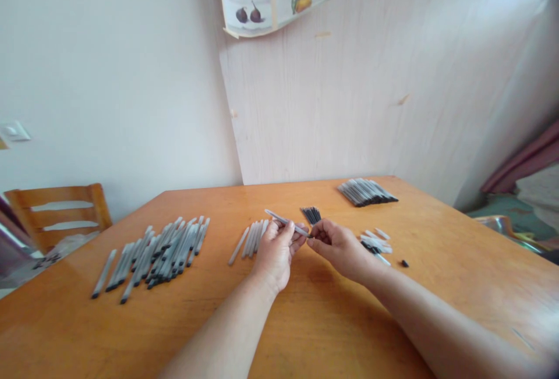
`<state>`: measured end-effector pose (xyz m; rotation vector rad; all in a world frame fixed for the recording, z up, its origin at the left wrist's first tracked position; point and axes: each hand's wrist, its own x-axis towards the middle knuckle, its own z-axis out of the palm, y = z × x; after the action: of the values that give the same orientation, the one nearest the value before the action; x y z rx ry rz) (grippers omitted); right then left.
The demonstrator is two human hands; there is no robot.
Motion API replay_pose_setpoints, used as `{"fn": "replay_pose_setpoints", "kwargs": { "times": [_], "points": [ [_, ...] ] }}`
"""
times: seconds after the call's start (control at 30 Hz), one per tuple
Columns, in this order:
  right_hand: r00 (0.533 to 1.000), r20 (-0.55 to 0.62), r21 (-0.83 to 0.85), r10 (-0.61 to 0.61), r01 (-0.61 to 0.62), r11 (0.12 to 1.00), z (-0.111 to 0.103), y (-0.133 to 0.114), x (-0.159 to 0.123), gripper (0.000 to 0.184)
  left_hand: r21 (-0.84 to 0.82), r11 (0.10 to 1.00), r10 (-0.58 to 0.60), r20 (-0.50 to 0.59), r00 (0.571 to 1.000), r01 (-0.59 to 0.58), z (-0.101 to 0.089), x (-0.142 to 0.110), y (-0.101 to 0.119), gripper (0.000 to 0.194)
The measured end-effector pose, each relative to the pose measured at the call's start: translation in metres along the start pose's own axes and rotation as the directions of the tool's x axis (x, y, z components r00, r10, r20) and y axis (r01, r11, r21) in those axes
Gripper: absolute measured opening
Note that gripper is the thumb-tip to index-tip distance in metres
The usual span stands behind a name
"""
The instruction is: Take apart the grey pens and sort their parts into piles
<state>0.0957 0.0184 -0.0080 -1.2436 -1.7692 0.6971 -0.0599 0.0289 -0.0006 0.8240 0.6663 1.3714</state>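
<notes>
My left hand (276,251) is closed around a translucent pen barrel (279,216), which slants down to the right across its fingers. At the barrel's lower right end, my right hand (334,243) pinches a small black end piece (310,236). The fingertips partly hide that piece, so I cannot tell how far it sits in the barrel. Just left of my left hand lie several clear barrels (248,238) without black ends. Behind my hands is a bundle of thin dark refills (311,215).
A large heap of black-ended pens (170,254) covers the table's left side. Right of my right hand lie white caps and black pieces (376,243), with one loose black plug (404,264). A neat row of pens (367,191) sits at the back right. A wooden chair (61,213) stands left.
</notes>
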Motion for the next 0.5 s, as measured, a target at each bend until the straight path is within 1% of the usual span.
{"fn": "replay_pose_setpoints", "kwargs": {
  "times": [0.03,0.1,0.17,0.2,0.27,0.33,0.47,0.5],
  "points": [
    [1.0,0.001,0.009,0.011,-0.011,1.0,-0.0002,-0.0003,0.0,0.029,-0.002,1.0,0.002,0.001,1.0,-0.002,-0.0001,0.0001,-0.0001,0.023],
    [0.997,0.059,0.022,0.047,-0.048,0.999,-0.0008,-0.0011,0.0,0.031,-0.004,1.0,0.001,0.001,1.0,-0.001,-0.0003,0.0003,-0.0004,0.023],
    [0.994,0.1,0.004,0.049,-0.05,0.999,-0.0013,-0.0017,-0.0002,0.032,0.001,1.0,-0.005,-0.008,1.0,0.005,-0.0006,0.0004,-0.0007,0.023],
    [0.995,0.091,-0.011,0.035,-0.034,0.999,-0.0014,-0.0019,-0.0003,0.03,0.007,1.0,-0.008,-0.015,1.0,0.008,-0.0007,0.0004,-0.0009,0.023],
    [0.999,0.032,-0.038,-0.004,0.005,0.999,-0.0011,-0.0019,-0.0004,0.024,0.017,1.0,-0.015,-0.026,1.0,0.015,-0.0007,0.0004,-0.0014,0.023],
    [1.0,0.008,-0.043,-0.008,0.008,0.999,-0.0007,-0.0019,-0.0003,0.023,0.013,1.0,-0.023,-0.027,0.999,0.024,-0.0005,0.0005,-0.0018,0.023],
    [0.997,0.079,-0.046,0.026,-0.022,0.999,-0.0016,-0.002,-0.0002,0.027,-0.007,0.999,-0.035,-0.029,0.999,0.035,-0.0007,0.0012,-0.0018,0.024],
    [0.997,0.079,-0.056,0.022,-0.018,0.998,-0.0022,-0.0021,-0.0002,0.026,-0.006,0.999,-0.035,-0.037,0.999,0.035,-0.001,0.0017,-0.0017,0.024]
  ]
}}
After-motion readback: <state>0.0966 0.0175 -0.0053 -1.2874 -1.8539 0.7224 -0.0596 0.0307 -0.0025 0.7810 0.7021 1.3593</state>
